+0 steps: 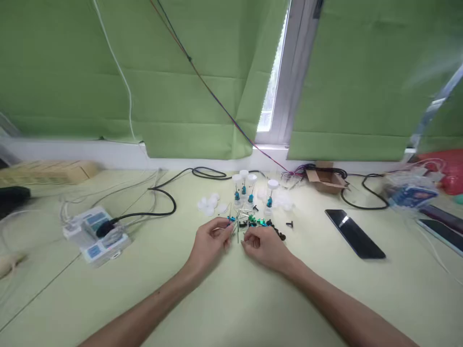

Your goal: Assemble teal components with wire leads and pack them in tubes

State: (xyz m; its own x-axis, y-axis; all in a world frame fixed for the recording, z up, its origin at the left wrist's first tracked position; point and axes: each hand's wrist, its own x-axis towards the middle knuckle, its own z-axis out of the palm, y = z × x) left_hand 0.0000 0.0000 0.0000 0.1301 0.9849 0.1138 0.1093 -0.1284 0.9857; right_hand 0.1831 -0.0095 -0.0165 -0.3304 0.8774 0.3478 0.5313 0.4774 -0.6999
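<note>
Left hand [211,239] pinches a blue piece [231,219] beside loose parts [252,220], seemingly clustered for quick reach; whether the curled right hand [266,245] grasps anything is unclear.

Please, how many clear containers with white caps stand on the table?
4. Three stand clustered: left container, rear container, right container. The fourth container stands apart, farther right. Another could be hidden behind these.

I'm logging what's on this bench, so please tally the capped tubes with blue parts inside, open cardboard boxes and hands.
Capped tubes: 4
Open cardboard box: 1
Hands: 2
Total: 7
The loose small parts between the hands are too jumbled to count.
</note>
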